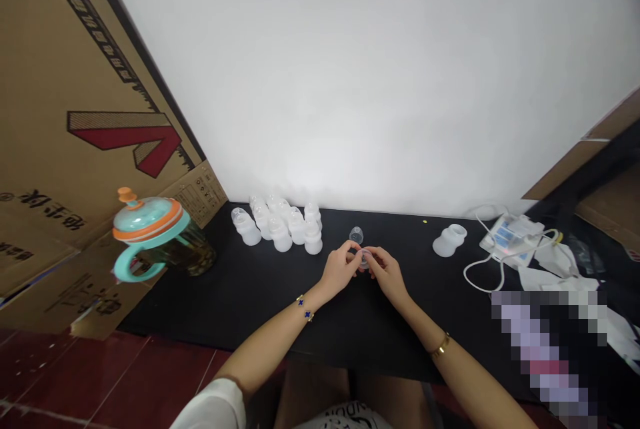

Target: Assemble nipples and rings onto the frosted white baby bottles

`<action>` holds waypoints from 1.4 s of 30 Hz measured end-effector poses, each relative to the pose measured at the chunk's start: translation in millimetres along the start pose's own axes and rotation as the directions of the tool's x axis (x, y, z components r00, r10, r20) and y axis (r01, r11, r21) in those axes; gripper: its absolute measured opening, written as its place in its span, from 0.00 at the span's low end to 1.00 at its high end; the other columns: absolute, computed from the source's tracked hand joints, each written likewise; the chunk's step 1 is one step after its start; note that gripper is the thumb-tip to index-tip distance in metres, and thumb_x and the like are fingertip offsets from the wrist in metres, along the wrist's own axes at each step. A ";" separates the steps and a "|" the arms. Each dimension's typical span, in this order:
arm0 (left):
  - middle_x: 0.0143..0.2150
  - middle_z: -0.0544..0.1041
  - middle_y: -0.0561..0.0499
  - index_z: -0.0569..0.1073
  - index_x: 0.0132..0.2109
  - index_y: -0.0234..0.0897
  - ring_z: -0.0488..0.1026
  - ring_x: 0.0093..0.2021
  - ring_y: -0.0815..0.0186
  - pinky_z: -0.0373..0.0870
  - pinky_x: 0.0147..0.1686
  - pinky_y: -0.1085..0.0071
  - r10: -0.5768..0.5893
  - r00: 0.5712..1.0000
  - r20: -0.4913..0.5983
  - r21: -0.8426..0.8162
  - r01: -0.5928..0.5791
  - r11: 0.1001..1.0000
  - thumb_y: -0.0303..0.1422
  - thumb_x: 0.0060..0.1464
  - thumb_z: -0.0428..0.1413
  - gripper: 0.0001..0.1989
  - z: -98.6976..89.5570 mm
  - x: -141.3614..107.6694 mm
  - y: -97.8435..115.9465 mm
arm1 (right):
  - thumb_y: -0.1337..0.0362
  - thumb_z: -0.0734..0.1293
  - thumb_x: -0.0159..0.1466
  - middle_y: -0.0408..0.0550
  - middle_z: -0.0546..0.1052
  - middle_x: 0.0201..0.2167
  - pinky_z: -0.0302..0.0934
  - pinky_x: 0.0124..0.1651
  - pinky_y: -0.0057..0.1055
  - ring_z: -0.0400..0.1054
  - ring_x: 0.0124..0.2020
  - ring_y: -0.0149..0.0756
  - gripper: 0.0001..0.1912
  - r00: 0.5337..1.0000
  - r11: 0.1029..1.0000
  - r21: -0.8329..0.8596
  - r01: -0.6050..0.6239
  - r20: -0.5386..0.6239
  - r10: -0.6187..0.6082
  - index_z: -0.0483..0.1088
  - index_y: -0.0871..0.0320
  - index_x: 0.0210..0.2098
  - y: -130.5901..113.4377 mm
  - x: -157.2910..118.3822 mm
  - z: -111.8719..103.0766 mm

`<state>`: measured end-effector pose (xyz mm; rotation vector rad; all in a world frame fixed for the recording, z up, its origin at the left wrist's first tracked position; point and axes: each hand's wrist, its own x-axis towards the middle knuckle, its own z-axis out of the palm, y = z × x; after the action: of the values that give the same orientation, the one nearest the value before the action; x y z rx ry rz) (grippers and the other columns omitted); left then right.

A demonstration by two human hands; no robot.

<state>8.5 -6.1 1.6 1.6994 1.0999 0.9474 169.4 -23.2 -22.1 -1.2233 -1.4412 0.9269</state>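
Observation:
Both of my hands meet over the middle of the black table. My left hand and my right hand pinch a small clear round piece between their fingertips. Just behind them a clear dome-shaped cap rests on the table. Several white bottles with clear tops stand grouped to the left. Off to the right, a single white bottle without a top leans at a tilt.
A large teal and orange jug is at the left, beside big cardboard boxes. White cables and a white device lie at the right, near crumpled white material. The black table meets a white wall.

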 end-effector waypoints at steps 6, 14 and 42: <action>0.25 0.79 0.54 0.70 0.43 0.39 0.73 0.21 0.69 0.66 0.25 0.75 -0.008 1.000 0.004 0.017 0.008 1.000 0.43 0.62 0.51 0.12 -0.5 -0.9 2.4 | 0.47 0.65 0.65 0.47 0.75 0.30 0.64 0.23 0.28 0.69 0.26 0.36 0.20 1.000 1.000 -0.016 0.009 -0.017 -0.009 0.78 0.55 0.43 -3.1 -0.4 0.4; 0.25 0.78 0.55 0.70 0.43 0.39 0.73 0.20 0.69 0.66 0.24 0.76 0.004 1.000 -0.002 0.022 -0.004 1.000 0.41 0.62 0.52 0.10 -0.5 0.6 -0.9 | 0.47 0.65 0.65 0.47 0.75 0.31 0.63 0.24 0.29 0.68 0.26 0.36 0.19 1.000 1.000 -0.026 0.018 -0.023 -0.018 0.78 0.54 0.43 -3.6 0.1 0.9; 0.24 0.79 0.56 0.71 0.42 0.40 0.73 0.19 0.69 0.65 0.25 0.75 0.008 1.000 -0.014 0.073 -0.007 0.997 0.39 0.62 0.52 0.08 1.1 -0.9 -1.2 | 0.49 0.65 0.67 0.48 0.75 0.31 0.64 0.25 0.29 0.71 0.29 0.38 0.18 0.998 0.994 -0.095 0.061 -0.024 -0.063 0.79 0.54 0.43 2.6 -0.1 0.3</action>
<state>9.0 -7.0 0.0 1.7592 1.1509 0.9361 169.6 -22.8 -24.7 -1.2480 -1.5075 0.8052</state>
